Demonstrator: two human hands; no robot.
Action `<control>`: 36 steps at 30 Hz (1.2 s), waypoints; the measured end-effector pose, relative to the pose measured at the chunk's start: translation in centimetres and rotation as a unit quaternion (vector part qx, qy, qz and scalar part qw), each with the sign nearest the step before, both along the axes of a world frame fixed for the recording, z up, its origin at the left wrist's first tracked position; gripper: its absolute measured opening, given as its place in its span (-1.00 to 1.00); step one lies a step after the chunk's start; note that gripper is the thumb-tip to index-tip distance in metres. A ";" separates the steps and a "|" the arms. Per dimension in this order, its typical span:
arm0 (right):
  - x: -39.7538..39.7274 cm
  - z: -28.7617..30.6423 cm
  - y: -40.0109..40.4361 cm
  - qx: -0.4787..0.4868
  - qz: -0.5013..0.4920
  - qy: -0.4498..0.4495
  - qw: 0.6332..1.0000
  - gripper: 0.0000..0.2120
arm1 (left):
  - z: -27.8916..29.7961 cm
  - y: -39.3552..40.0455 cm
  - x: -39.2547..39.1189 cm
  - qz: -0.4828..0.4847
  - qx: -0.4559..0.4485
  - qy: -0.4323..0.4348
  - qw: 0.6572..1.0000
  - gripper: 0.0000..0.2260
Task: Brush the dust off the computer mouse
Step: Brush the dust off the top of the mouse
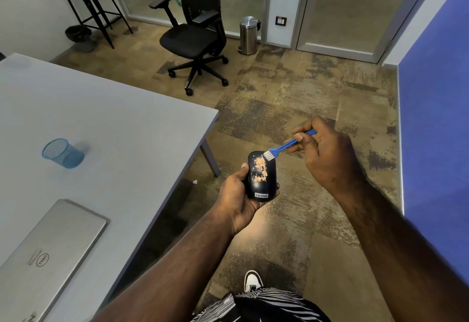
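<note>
head view: dusty mouse point(261, 177) clasped in left hand point(238, 200), right hand point(327, 154) pinching brush point(284, 145) at its tip

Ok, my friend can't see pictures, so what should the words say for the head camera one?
A person's left hand holds a black computer mouse speckled with tan dust, while the right hand touches a small blue brush to its top. They stand over patterned carpet beside a grey table with a closed laptop and blue mesh cup.

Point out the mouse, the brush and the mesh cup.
mouse point(256, 184): head view, on its black top shell below the dust patch.
brush point(281, 147): head view, on the blue handle's middle.
mesh cup point(63, 154): head view, on its blue side wall.
</note>
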State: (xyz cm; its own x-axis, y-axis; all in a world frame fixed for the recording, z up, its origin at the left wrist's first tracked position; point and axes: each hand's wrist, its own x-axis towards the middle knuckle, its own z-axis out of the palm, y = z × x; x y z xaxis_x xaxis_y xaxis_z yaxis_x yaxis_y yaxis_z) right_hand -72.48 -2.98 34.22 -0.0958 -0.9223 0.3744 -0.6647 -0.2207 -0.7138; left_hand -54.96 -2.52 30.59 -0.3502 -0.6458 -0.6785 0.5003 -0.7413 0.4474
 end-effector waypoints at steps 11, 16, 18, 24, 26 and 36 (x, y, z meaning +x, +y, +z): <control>-0.3 -0.9 -1.3 0.014 -0.036 0.025 0.999 -0.89 | 0.0 0.2 0.0 -0.008 0.004 -0.003 1.000 -0.56; -0.1 -0.5 -0.9 -0.006 -0.015 0.015 1.000 -0.88 | 0.1 0.2 0.0 -0.002 0.002 -0.001 1.000 -0.59; 0.0 -0.6 -0.8 -0.002 -0.010 0.028 1.000 -0.91 | 0.2 0.2 0.0 -0.003 0.002 0.000 1.000 -0.58; -0.5 -0.8 0.0 0.006 -0.051 0.027 0.998 -0.91 | 0.3 0.1 0.3 0.012 0.006 0.011 1.000 -0.61; -0.4 -0.4 0.7 -0.008 -0.034 0.004 0.999 -0.88 | 0.2 0.0 0.4 0.019 0.007 0.011 1.000 -0.60; 1.1 -1.1 2.5 0.000 0.038 0.030 0.999 -0.90 | 0.1 -0.4 0.0 0.030 0.004 0.010 0.999 -0.55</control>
